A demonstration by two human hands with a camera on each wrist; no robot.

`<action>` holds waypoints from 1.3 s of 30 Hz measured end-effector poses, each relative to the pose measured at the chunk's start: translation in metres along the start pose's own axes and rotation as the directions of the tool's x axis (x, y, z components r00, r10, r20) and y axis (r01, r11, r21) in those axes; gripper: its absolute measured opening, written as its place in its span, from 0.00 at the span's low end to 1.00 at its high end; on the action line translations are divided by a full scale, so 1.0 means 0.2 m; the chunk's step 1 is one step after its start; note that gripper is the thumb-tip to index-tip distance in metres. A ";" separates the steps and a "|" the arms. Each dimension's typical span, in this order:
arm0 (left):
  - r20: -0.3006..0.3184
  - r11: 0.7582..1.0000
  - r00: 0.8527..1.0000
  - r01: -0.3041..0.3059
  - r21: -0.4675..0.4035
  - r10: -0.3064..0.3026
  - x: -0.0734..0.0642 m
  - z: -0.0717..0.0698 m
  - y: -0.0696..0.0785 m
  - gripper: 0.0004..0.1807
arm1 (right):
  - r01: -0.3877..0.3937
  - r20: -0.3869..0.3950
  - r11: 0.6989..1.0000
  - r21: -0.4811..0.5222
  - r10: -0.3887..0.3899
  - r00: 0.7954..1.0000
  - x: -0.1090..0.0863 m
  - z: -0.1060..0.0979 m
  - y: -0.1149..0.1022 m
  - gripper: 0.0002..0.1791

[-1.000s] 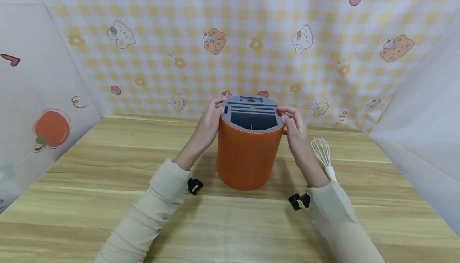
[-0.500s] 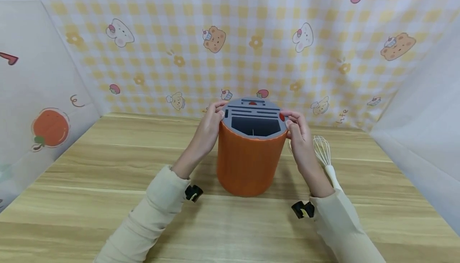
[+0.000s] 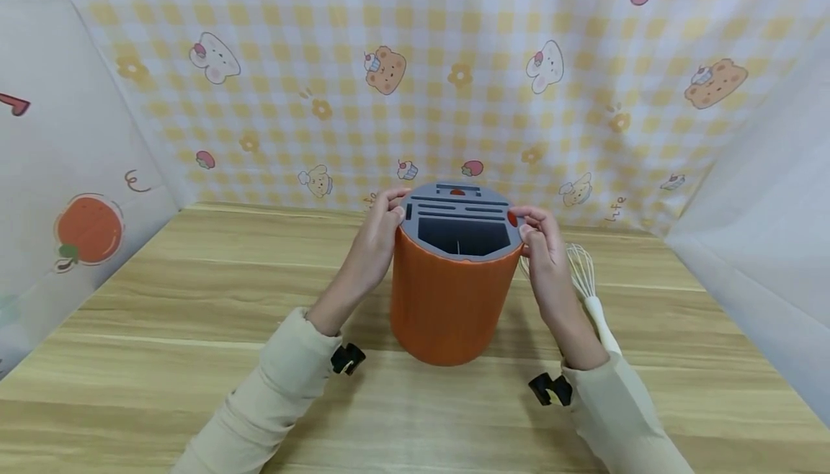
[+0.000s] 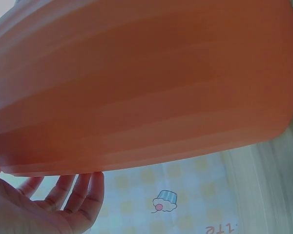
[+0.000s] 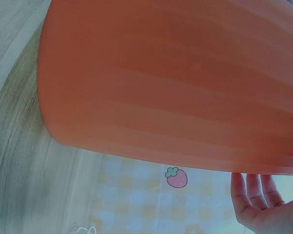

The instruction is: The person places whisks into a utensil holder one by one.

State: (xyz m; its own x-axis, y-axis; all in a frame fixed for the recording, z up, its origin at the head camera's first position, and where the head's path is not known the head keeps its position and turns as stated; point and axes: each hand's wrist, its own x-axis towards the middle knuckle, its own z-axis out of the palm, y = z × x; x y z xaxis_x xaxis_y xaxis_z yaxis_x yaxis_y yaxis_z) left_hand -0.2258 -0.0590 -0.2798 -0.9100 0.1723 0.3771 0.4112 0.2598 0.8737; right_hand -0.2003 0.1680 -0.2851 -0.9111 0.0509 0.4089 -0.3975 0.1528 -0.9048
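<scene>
Between both hands is an orange round holder [image 3: 447,308] with a grey slotted lid [image 3: 421,225] on top, in the middle of the head view. A wide dark opening and several narrow slots cut through the lid. My left hand [image 3: 374,240] grips the holder at its upper left rim, thumb on the near side. On the upper right rim, my right hand [image 3: 547,265] holds it the same way, beside a red spot on the lid. Both wrist views are filled by the orange wall, with the fingers of the left hand [image 4: 63,204] and right hand [image 5: 263,204] against its far side.
A white whisk [image 3: 593,308] lies on the wooden table [image 3: 194,330] to the right, partly behind the right forearm. Behind the table hangs a checked cloth [image 3: 428,121] with cartoon prints. White sheets [image 3: 65,135] close off the sides.
The orange holder has come nearer to me along the table, with both hands still on its rim. Both forearms have drawn back slightly. The whisk stays put.
</scene>
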 end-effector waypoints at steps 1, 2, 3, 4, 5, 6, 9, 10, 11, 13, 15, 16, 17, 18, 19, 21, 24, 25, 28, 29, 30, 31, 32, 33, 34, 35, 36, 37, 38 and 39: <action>0.000 1.000 1.000 -0.002 0.001 0.002 0.00 0.00 0.00 0.24 | 0.005 0.001 1.000 -0.001 -0.005 1.000 0.00 0.00 0.00 0.16; 0.000 1.000 1.000 -0.003 0.002 0.003 -0.01 0.00 0.00 0.24 | 0.007 0.002 1.000 -0.001 -0.007 1.000 -0.01 0.00 0.00 0.16; 0.001 1.000 1.000 -0.006 0.001 0.006 -0.01 0.00 0.01 0.24 | 0.009 0.004 1.000 0.004 -0.009 1.000 -0.01 0.00 0.00 0.15; 0.002 1.000 1.000 -0.010 -0.003 0.010 -0.01 0.00 0.01 0.24 | 0.014 0.005 1.000 0.006 -0.014 1.000 -0.01 0.00 0.00 0.15; 0.001 1.000 1.000 -0.014 -0.009 0.014 -0.02 0.00 0.01 0.24 | 0.017 0.003 1.000 0.010 -0.017 1.000 -0.01 -0.01 0.00 0.16; -0.002 1.000 1.000 -0.020 -0.016 0.020 -0.02 0.01 0.01 0.23 | 0.017 -0.001 1.000 0.014 -0.017 1.000 -0.01 -0.01 0.00 0.16; -0.004 0.999 0.999 -0.032 -0.030 0.032 -0.03 0.01 0.01 0.23 | 0.005 -0.012 1.000 0.005 -0.004 1.000 -0.02 -0.01 -0.01 0.16; -0.007 0.999 0.999 -0.036 -0.030 0.035 -0.03 0.01 0.01 0.23 | -0.002 -0.014 1.000 -0.004 0.002 1.000 -0.02 -0.01 -0.01 0.17; -0.011 0.999 0.999 -0.039 -0.028 0.039 -0.03 0.01 0.00 0.23 | -0.014 -0.014 1.000 -0.013 0.014 1.000 -0.02 -0.02 -0.02 0.17; -0.011 0.999 0.999 -0.041 -0.023 0.041 -0.03 0.01 0.00 0.24 | -0.028 -0.001 0.999 -0.034 0.028 1.000 -0.02 -0.02 -0.03 0.17; -0.015 0.999 0.999 -0.041 -0.017 0.041 -0.03 0.01 0.00 0.24 | -0.039 0.021 0.998 -0.050 0.040 0.999 -0.02 -0.03 -0.04 0.18; -0.016 0.999 0.999 -0.042 -0.014 0.042 -0.04 0.01 0.00 0.25 | -0.041 0.033 0.998 -0.057 0.043 0.999 -0.02 -0.04 -0.05 0.18; -0.016 0.999 0.999 -0.043 -0.012 0.043 -0.04 0.02 0.00 0.25 | -0.045 0.044 0.997 -0.070 0.048 0.998 -0.02 -0.04 -0.05 0.18; -0.018 0.999 0.999 -0.044 -0.010 0.044 -0.04 0.02 0.00 0.25 | -0.043 0.059 0.996 -0.083 0.048 0.997 -0.02 -0.05 -0.06 0.18; -0.020 0.999 0.999 -0.044 -0.005 0.044 -0.04 0.02 0.00 0.25 | -0.044 0.074 0.994 -0.099 0.051 0.996 -0.02 -0.06 -0.07 0.18; -0.026 0.999 0.999 -0.045 0.011 0.046 -0.04 0.02 0.00 0.25 | -0.035 0.105 0.988 -0.152 0.051 0.993 -0.02 -0.09 -0.08 0.19; -0.025 0.999 0.999 -0.047 0.013 0.047 -0.04 0.02 0.00 0.25 | -0.003 0.133 0.974 -0.227 0.034 0.991 -0.01 -0.13 -0.10 0.20; -0.025 0.999 0.999 -0.046 0.016 0.047 -0.04 0.02 0.00 0.25 | 0.010 0.136 0.967 -0.254 0.025 0.990 -0.01 -0.14 -0.11 0.20; -0.022 0.998 0.998 -0.056 0.009 0.056 -0.04 0.02 0.00 0.24 | 0.051 0.117 0.943 -0.330 -0.012 0.993 -0.01 -0.19 -0.12 0.21; -0.023 0.998 0.998 -0.057 0.008 0.057 -0.04 0.01 0.00 0.24 | 0.062 0.105 0.930 -0.362 -0.025 0.994 0.00 -0.20 -0.13 0.22; -0.022 0.998 0.998 -0.059 0.003 0.059 -0.04 0.01 0.00 0.24 | 0.072 0.093 0.916 -0.394 -0.039 0.995 0.00 -0.22 -0.13 0.22; -0.021 0.998 0.998 -0.062 0.001 0.062 -0.04 0.01 0.00 0.24 | 0.078 0.079 0.899 -0.430 -0.049 0.996 0.00 -0.23 -0.13 0.22; -0.018 0.998 0.998 -0.064 -0.002 0.064 -0.04 0.01 0.00 0.24 | 0.080 0.064 0.880 -0.467 -0.057 0.996 0.01 -0.25 -0.13 0.22; -0.016 0.998 0.998 -0.064 -0.004 0.064 -0.04 0.01 -0.01 0.24 | 0.079 0.053 0.861 -0.503 -0.061 0.997 0.01 -0.27 -0.12 0.22; -0.015 0.998 0.998 -0.063 -0.007 0.063 -0.04 0.01 -0.01 0.24 | 0.072 0.046 0.845 -0.530 -0.056 0.997 0.01 -0.28 -0.12 0.23; -0.014 0.998 0.998 -0.062 -0.007 0.062 -0.04 0.01 -0.01 0.24 | 0.070 0.042 0.827 -0.558 -0.056 0.998 0.02 -0.30 -0.12 0.23; -0.013 0.998 0.998 -0.062 -0.008 0.062 -0.04 0.01 -0.01 0.24 | 0.062 0.038 0.813 -0.579 -0.049 0.998 0.02 -0.32 -0.11 0.23; -0.009 0.998 0.998 -0.063 -0.010 0.063 -0.04 0.01 -0.01 0.24 | 0.053 0.036 0.801 -0.597 -0.039 0.999 0.03 -0.33 -0.11 0.23; -0.008 0.998 0.998 -0.062 -0.014 0.062 -0.04 0.01 -0.01 0.24 | 0.045 0.036 0.788 -0.614 -0.028 0.999 0.03 -0.34 -0.10 0.23; -0.008 0.998 0.998 -0.061 -0.015 0.061 -0.05 0.01 -0.01 0.24 | 0.035 0.038 0.773 -0.633 -0.014 0.999 0.04 -0.36 -0.10 0.23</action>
State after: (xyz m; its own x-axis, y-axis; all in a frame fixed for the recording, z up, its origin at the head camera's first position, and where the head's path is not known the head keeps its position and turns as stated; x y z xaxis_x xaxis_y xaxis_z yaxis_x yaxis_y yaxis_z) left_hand -0.2179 -0.0587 -0.2850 -0.8835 0.1807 0.4321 0.4654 0.2343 0.8535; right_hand -0.1918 0.2364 -0.2559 -0.9090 0.0110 0.4167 -0.2706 0.7447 -0.6100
